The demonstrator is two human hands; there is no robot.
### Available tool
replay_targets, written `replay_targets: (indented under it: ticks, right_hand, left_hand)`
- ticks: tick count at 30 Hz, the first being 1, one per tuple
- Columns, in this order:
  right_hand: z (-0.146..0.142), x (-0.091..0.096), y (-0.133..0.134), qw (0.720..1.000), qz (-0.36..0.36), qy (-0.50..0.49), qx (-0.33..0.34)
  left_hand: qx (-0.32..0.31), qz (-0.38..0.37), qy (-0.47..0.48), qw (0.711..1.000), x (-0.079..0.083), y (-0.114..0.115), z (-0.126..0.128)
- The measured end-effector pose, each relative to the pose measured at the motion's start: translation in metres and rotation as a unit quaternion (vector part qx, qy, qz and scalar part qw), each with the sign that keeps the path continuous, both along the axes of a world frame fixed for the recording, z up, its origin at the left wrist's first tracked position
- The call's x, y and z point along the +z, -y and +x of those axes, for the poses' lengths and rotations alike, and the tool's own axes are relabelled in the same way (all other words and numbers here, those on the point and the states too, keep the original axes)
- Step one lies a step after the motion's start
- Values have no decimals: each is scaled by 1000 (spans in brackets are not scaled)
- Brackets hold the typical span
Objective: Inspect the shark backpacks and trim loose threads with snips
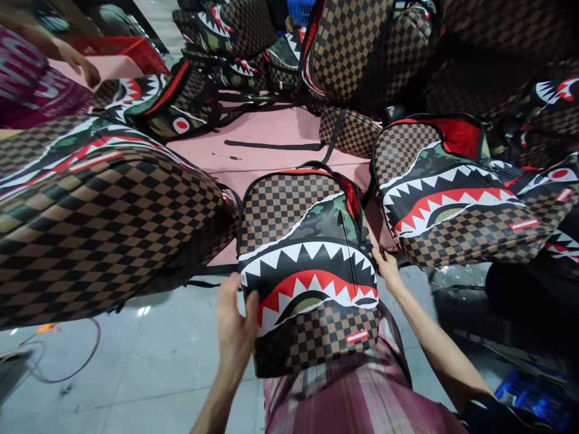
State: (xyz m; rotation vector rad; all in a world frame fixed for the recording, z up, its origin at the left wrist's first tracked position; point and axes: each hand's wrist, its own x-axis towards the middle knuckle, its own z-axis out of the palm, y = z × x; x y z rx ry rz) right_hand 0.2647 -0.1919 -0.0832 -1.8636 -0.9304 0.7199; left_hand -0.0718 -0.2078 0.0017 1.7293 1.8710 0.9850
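Observation:
A checkered brown-and-black backpack (312,259) with a printed shark mouth and a small red label leans between the pink table and my lap. Its top is unzipped, and red lining shows along the right edge. My left hand (236,319), slightly blurred, is at the bag's left side with thumb and fingers apart. At the right side edge, my right hand (387,269) pinches the backpack near the end of its zipper; the exact piece between the fingertips is too small to make out.
Similar backpacks stand close by: a large one on the left (113,229), an open one on the right (452,193), and several piled at the back. A pen (227,156) and a black strap (274,145) lie on the pink table (280,126). Another person's hand (84,66) is upper left.

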Motion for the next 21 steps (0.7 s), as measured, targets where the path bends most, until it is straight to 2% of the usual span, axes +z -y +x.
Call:
replay_targets:
  ticks: [1,2,4,6,8,10,11,13,16,18,21]
  right_hand:
    - [-3,3,1,1000,-3,4,-7]
    - [-6,7,1,1000,-1,15,-13]
    - [-14,19,5,997,21,67,19]
    - [-24,31,10,979,40,156,127]
    - [-35,40,14,938,27,243,245]
    - [-41,44,15,914,2,276,296]
    - [-42,43,13,917,5,266,297]
    - [-38,40,6,945,38,196,259]
    - [-20,30,-9,987,60,72,132]
    - [-6,20,-18,996,41,38,76]
    - [8,1,-24,999,22,10,47]
  left_hand:
    - [49,-53,56,996,-2,-6,-7]
    - [69,-99,107,987,-6,-10,-12]
    - [60,-149,167,973,-14,-13,-12]
    - [44,-151,168,973,-21,-11,-7]
    - [50,-145,152,976,-26,-8,-3]
    - [52,-146,150,976,-27,-6,-3]
    - [52,-145,149,977,-27,-6,-3]
    - [48,-147,146,977,-26,-7,-5]
    - [48,-156,144,976,-24,-7,-6]
    - [52,-158,149,975,-25,-6,-5]
    - [64,-168,175,968,-30,-5,-5]
